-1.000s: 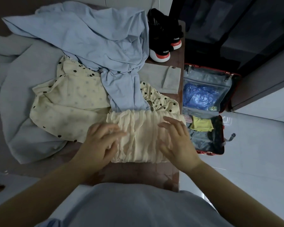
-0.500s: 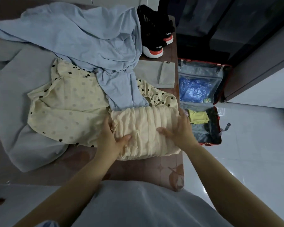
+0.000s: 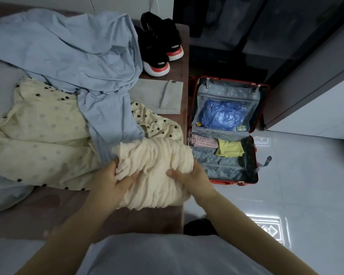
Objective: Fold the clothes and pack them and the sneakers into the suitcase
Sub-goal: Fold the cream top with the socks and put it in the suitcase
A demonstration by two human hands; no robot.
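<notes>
A folded cream ribbed garment (image 3: 157, 167) is bunched up at the table's near right corner. My left hand (image 3: 112, 180) grips its left edge and my right hand (image 3: 189, 175) grips its right side. Behind it lie a cream polka-dot garment (image 3: 38, 135) and a light blue shirt (image 3: 77, 56), with a grey garment (image 3: 157, 96) partly under them. Two black sneakers (image 3: 159, 44) with red and white soles stand at the table's far right corner. The red suitcase (image 3: 263, 108) lies open on the floor to the right, holding a blue plastic bag (image 3: 222, 114), a yellow cloth (image 3: 229, 148) and a striped item (image 3: 203, 140).
The brown table (image 3: 147, 219) ends in a right edge just beside the suitcase. Pale tiled floor (image 3: 306, 185) stretches to the right. A dark cabinet (image 3: 286, 36) stands behind the suitcase. A dark shape (image 3: 201, 225) shows on the floor near my body.
My hands went from lying flat on the cream ribbed garment to gripping its two sides. The garment has bunched up and lifted at its far edge.
</notes>
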